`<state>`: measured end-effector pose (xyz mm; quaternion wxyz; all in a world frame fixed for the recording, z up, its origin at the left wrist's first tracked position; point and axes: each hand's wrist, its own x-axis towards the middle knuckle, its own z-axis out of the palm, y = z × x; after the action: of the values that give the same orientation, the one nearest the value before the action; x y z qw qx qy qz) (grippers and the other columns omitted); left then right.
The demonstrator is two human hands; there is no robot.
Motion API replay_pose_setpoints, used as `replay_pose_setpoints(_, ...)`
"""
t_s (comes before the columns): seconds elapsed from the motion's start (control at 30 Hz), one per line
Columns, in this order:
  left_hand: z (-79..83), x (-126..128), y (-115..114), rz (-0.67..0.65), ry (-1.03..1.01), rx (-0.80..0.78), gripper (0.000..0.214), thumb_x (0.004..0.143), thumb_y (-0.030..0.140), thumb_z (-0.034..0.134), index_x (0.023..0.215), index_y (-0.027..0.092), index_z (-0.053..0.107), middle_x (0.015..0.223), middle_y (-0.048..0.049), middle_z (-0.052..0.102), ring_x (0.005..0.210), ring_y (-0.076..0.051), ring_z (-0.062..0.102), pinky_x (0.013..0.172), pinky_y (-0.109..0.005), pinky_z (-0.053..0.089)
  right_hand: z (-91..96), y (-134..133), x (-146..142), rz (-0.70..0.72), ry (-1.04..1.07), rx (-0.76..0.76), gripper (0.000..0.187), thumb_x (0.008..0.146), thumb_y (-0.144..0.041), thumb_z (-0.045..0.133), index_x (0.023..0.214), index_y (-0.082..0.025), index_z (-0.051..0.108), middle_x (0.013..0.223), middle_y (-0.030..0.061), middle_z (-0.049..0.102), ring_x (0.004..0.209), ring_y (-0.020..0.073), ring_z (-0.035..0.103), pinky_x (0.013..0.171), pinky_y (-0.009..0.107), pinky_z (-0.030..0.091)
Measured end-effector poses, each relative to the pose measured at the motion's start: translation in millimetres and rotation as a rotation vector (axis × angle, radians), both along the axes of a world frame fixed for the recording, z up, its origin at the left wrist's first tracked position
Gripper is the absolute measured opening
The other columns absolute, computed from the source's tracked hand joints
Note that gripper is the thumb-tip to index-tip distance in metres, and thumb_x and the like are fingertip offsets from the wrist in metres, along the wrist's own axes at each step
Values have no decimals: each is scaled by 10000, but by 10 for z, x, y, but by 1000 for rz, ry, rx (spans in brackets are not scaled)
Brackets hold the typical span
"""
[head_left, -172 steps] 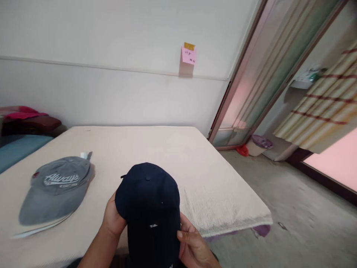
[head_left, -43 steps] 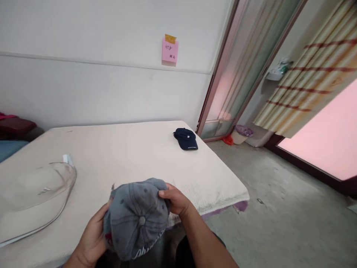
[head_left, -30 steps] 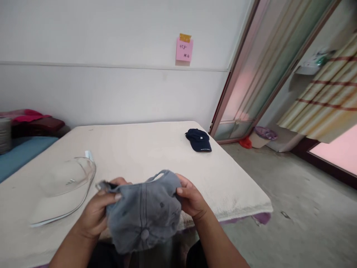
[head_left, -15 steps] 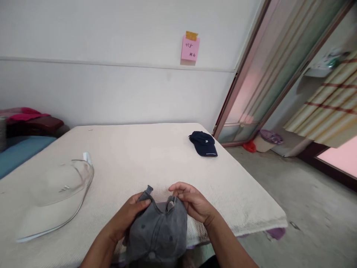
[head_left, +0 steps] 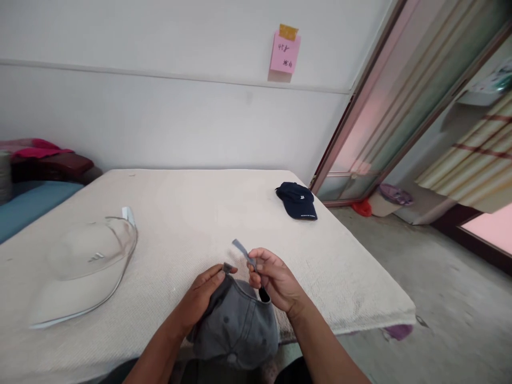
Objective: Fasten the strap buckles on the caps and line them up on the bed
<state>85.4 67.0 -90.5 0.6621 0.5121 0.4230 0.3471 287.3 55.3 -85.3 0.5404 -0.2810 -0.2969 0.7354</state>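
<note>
Looking down from the head camera at a cream-covered mattress (head_left: 192, 202), holding a grey baseball cap (head_left: 236, 333) at the near edge, the left hand (head_left: 202, 298) closing on the strap's buckle end and the right hand (head_left: 276, 280) pinching the loose grey strap (head_left: 242, 250) between thumb and fingers, the two hands just apart. Showing also a navy baseball cap (head_left: 296, 201) resting near the far right corner, a pale cap (head_left: 86, 266) lying by the left edge, and a pink sticky note (head_left: 285, 52) on the wall beyond.
</note>
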Motion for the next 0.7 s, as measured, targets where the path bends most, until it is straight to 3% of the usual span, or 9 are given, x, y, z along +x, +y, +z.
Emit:
replay_pose_setpoints(0.23, 40, 10, 10, -55, -25, 43, 171, 847, 310, 532, 864, 186, 649, 855, -18, 625, 805, -170, 535, 743, -258, 376, -53, 37, -65, 41, 43, -17, 153, 782, -162, 598, 934, -147, 606, 662, -8, 528, 443, 25, 307, 453, 189, 209)
replay_pose_setpoints(0.4, 34, 14, 6, -64, -77, 27, 109, 846, 233, 499, 824, 188, 596, 782, 11, 558, 692, -122, 470, 659, -232, 348, -42, 68, -74, 21, 13, 14, 283, 759, -165, 639, 1037, -183, 586, 703, -10, 550, 444, 23, 299, 468, 202, 209)
replay_pose_setpoints(0.57, 26, -27, 18, -92, -45, 120, 186, 865, 212, 422, 771, 171, 577, 720, 7, 512, 666, -126, 436, 633, -234, 341, -41, 67, -78, 144, -131, -25, 148, 773, -216, 622, 900, -140, 606, 579, -44, 470, 420, 28, 271, 434, 201, 156)
replay_pose_setpoints(0.7, 57, -28, -8, -109, -119, 41, 178, 877, 273, 467, 785, 166, 575, 702, 14, 504, 626, -111, 419, 600, -222, 337, -72, 44, -112, 219, -275, -27, 118, 758, -238, 649, 786, -136, 597, 541, -56, 460, 413, 31, 304, 423, 194, 177)
